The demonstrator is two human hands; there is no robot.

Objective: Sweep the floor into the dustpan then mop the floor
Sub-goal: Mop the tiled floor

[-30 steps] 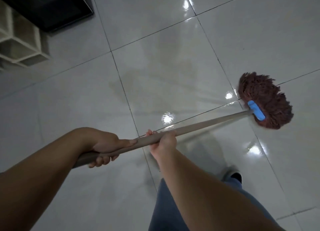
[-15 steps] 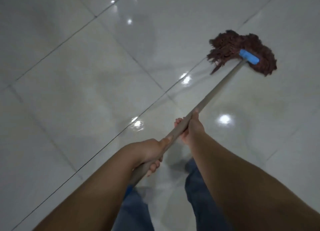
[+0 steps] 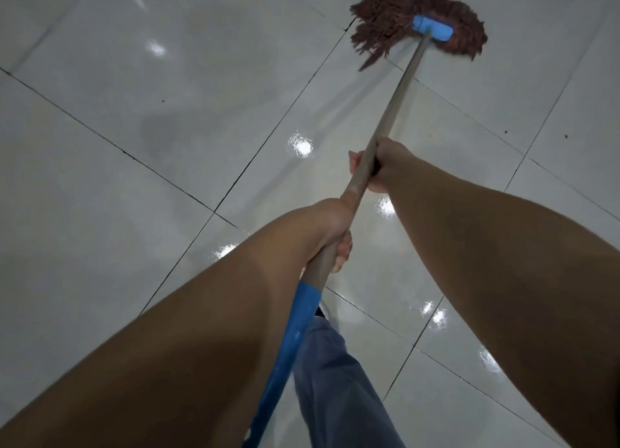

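A mop with a reddish-brown string head (image 3: pixel 389 14) and a blue clamp (image 3: pixel 432 28) lies on the white tiled floor (image 3: pixel 167 78) at the top of the view. Its grey-brown pole (image 3: pixel 399 92) runs down toward me and ends in a blue sleeve (image 3: pixel 295 333). My right hand (image 3: pixel 382 169) grips the pole at mid-length. My left hand (image 3: pixel 332 226) grips it lower down, just above the blue sleeve. No dustpan or broom is in view.
The glossy tiles show wet streaks and light reflections (image 3: pixel 302 145) between the mop head and my hands. A few dark specks (image 3: pixel 505 132) lie on the tiles at the right. My leg in blue-grey trousers (image 3: pixel 335 380) is below the pole.
The mop head has swung from my right side to straight ahead and farther away. The shelf and dark furniture at the upper left have left the view. Both hands kept their grip.
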